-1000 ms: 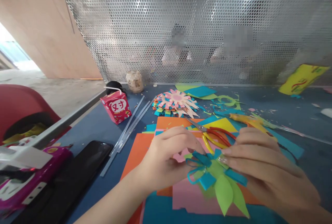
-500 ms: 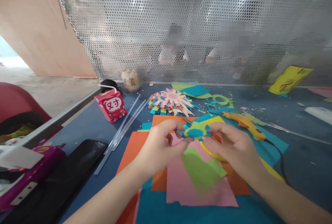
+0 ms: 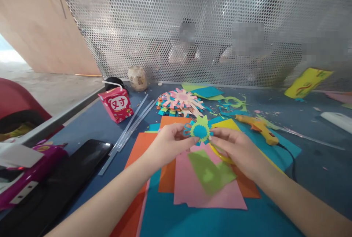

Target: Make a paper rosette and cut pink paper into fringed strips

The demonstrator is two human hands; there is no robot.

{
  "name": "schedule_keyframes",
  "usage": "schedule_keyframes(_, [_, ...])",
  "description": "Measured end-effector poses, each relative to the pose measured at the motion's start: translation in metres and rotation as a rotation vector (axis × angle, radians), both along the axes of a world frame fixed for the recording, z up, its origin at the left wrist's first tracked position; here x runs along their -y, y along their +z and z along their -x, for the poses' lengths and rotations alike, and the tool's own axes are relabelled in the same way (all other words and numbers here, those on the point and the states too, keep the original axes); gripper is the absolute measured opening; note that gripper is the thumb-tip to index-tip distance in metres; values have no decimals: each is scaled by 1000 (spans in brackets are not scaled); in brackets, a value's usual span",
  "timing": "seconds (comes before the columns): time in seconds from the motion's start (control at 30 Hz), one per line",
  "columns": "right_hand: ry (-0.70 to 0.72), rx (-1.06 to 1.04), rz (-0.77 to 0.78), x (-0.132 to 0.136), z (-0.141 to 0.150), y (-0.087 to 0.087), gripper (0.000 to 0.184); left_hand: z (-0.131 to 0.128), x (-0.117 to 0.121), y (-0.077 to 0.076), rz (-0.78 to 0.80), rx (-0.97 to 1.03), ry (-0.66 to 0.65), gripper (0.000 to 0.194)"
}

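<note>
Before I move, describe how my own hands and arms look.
Your left hand and right hand are both bare, with no gloves, rings or bracelets visible. The left forearm and right forearm show no sleeve, watch or marking within view. Nail detail is too small to tell.

Perforated metal screen (image 3: 165,21), plain tan wall panel (image 3: 46,24), blue tabletop (image 3: 85,152), red chair (image 3: 22,101), daylight at left
</note>
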State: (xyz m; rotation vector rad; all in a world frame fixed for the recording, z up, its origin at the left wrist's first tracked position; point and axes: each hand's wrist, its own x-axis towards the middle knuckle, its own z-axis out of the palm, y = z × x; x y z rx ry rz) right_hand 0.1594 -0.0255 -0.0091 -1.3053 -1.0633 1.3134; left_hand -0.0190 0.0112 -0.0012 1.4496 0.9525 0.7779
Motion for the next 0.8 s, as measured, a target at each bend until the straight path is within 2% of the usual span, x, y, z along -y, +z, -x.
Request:
schedule_keyframes(0.1, [19,22,-33,-1,0,2,34,1,-2,-1,2,-29,14,18])
schedule_keyframes(0.33, [-16,216,-76,1,2,10,42,2,-4,-1,-34,-52,41,21])
schedule_keyframes(0.5, [8,362,-85,2,2,9,48,2,-5,-4,-150,-63,108,21])
schedule_keyframes(0.8, [-18,425,-67,5,2,11,53,3,-5,-3,-142,21,112,20])
